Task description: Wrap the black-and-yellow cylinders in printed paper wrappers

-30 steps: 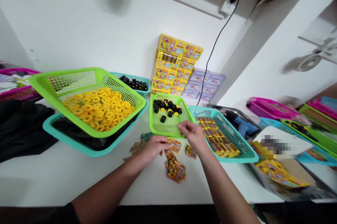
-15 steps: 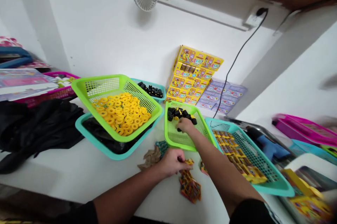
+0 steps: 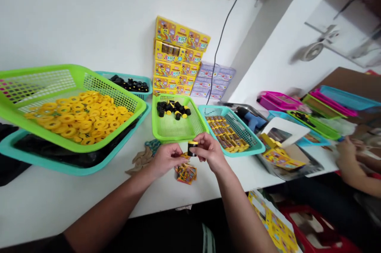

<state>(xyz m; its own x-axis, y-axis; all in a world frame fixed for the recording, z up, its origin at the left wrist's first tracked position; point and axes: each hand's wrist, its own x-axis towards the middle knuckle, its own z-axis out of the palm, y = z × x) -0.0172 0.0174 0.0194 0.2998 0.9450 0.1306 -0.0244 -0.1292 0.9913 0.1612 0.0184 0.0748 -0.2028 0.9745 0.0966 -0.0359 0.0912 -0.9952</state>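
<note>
Between the thumb and fingers of my right hand (image 3: 212,153) is a small black cylinder (image 3: 192,150) with a yellow end. My left hand (image 3: 165,160) pinches a small yellow printed sleeve (image 3: 185,155), right beside the cylinder; whether the two touch I cannot tell. Below them on the white table lies a pile of flat yellow-and-orange printed sleeves (image 3: 186,174). Just beyond my hands, a lime green basket (image 3: 169,128) holds several more black cylinders (image 3: 177,109) with yellow ends. To the right, a turquoise basket (image 3: 258,148) contains rows of yellow packaged pieces (image 3: 226,132).
A tilted green basket (image 3: 119,104) of yellow rings (image 3: 86,118) rests on a turquoise basket (image 3: 83,171) at left. Crumpled brown cloth (image 3: 140,161) lies near my left hand. Yellow boxes (image 3: 178,60) are stacked against the wall. Another person's hand (image 3: 347,152) is at far right.
My right hand has come out of the green basket with a black cylinder and now meets my left hand above the sleeve pile. The view has swung to the right.
</note>
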